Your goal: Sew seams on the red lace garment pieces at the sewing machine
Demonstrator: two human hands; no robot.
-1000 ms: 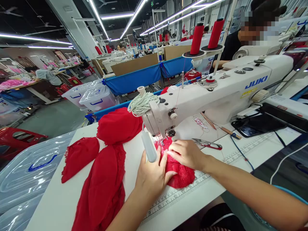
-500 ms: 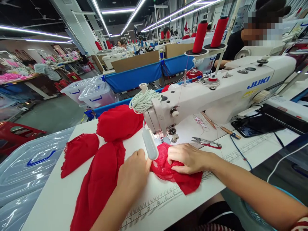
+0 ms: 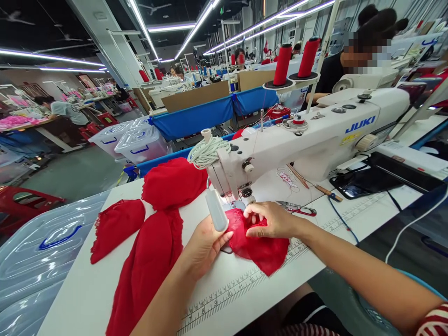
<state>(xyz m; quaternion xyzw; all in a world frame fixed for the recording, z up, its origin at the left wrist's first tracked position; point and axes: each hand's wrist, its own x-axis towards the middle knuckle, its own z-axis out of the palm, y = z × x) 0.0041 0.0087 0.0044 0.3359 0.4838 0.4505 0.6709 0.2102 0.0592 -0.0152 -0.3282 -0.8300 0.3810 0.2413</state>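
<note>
A red lace fabric piece (image 3: pixel 261 245) lies on the white table (image 3: pixel 87 289) just in front of the needle of a white JUKI sewing machine (image 3: pixel 315 133). My left hand (image 3: pixel 205 242) grips the piece's left edge with curled fingers, below the machine's small white lamp (image 3: pixel 216 211). My right hand (image 3: pixel 271 220) pinches its top edge close to the presser foot. More red fabric pieces (image 3: pixel 150 252) lie to the left of my hands.
Thread snips (image 3: pixel 297 208) and a pencil-like tool (image 3: pixel 317 186) lie right of the needle, with a black phone (image 3: pixel 364 184) beyond. Two red thread cones (image 3: pixel 296 60) stand behind the machine. Clear plastic bins (image 3: pixel 31 261) sit left of the table. Another person sits across.
The red lace piece was flat under the needle; it has been drawn back toward me and bunched up, and both hands now pinch its edges instead of pressing flat.
</note>
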